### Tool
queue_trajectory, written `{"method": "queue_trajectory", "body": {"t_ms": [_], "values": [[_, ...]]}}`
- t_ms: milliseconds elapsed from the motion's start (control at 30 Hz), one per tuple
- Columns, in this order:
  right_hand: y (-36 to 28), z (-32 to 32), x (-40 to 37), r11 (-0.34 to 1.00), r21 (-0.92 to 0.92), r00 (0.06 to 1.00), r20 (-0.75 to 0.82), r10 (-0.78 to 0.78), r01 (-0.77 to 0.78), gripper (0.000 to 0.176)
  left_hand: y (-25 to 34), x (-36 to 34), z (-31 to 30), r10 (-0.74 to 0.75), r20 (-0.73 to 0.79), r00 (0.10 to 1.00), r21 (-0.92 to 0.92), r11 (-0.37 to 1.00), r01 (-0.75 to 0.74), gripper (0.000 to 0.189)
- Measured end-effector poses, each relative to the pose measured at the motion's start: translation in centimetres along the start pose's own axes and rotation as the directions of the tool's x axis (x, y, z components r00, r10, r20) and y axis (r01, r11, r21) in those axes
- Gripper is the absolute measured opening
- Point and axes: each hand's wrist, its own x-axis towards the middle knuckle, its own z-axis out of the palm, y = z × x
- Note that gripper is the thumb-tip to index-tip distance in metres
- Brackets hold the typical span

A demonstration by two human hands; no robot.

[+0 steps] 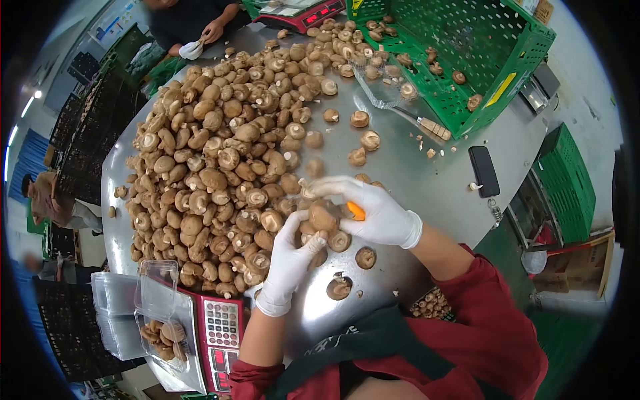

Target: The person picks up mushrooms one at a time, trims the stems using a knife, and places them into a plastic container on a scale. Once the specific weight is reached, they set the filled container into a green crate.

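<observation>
A big heap of brown mushrooms [220, 167] covers the round metal table [427, 180]. My left hand [290, 260], in a white glove, holds one mushroom [325, 215] by its cap at the near edge of the heap. My right hand [373, 210], also gloved in white, grips an orange-handled tool [356, 211] and touches the same mushroom from the right. A few loose mushrooms [339, 287] lie on the table just under my hands.
A red scale [220, 340] with a clear tray of mushrooms [160, 330] stands at lower left beside stacked clear trays [113, 293]. A green crate [460, 53] sits at upper right, a black phone [483, 171] at right. Another person's hand [213, 30] works at the far side.
</observation>
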Motion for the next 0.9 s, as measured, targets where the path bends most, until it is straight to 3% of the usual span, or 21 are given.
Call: {"method": "queue_trajectory", "body": {"t_ms": [33,133,333,433,533,600,633,733,767,867,900], "values": [[0.2,0.1,-0.4,1.0,0.007,0.999,-0.044,0.005,-0.005,0.051,-0.9,-0.1,-0.5,0.089,-0.009,0.996,0.101,0.991,-0.088,0.039],[0.7,0.6,-1.8,0.959,0.204,0.981,0.034,0.193,-0.196,0.05,-1.7,-0.5,-1.3,0.344,0.019,0.939,0.379,0.866,-0.325,0.044],[-0.1,0.9,-2.6,0.922,0.256,0.955,0.144,0.26,-0.29,0.048,-2.5,-2.4,-1.1,0.331,0.015,0.944,0.499,0.815,-0.294,0.049],[-0.5,1.2,-2.8,0.958,0.116,0.957,0.16,0.243,-0.262,0.048,-2.0,-3.2,-0.9,0.353,0.022,0.935,0.548,0.778,-0.306,0.048],[-4.0,1.1,-2.2,0.79,0.191,0.804,0.275,0.527,-0.583,0.047,-1.1,-4.0,-0.4,0.346,0.027,0.938,0.542,0.783,-0.304,0.046],[-3.0,2.7,-2.8,0.878,0.278,0.918,0.192,0.348,-0.391,0.046,-0.4,-4.8,0.0,0.287,0.061,0.956,0.516,0.811,-0.277,0.047],[-2.6,3.3,-3.1,0.905,0.315,0.957,0.145,0.252,-0.286,0.046,-1.2,-4.9,-0.3,0.24,0.066,0.969,0.39,0.887,-0.246,0.047],[-2.5,3.7,-3.4,0.931,0.279,0.965,0.178,0.19,-0.235,0.045,-1.8,-5.4,-0.7,0.182,0.016,0.983,0.318,0.931,-0.177,0.048],[-2.8,3.7,-3.2,0.955,0.237,0.976,0.165,0.143,-0.18,0.044,-2.3,-5.4,-1.0,0.247,-0.003,0.969,0.417,0.881,-0.223,0.049],[-2.8,3.5,-3.1,0.999,0.022,0.968,0.248,0.042,-0.049,0.039,1.1,-6.4,-0.2,0.1,-0.039,0.994,0.738,0.673,-0.039,0.05],[-2.9,3.6,-3.2,0.998,-0.049,0.966,0.251,0.057,-0.046,0.036,1.1,-6.4,-0.2,0.225,-0.017,0.974,0.858,0.504,-0.101,0.044]]}}
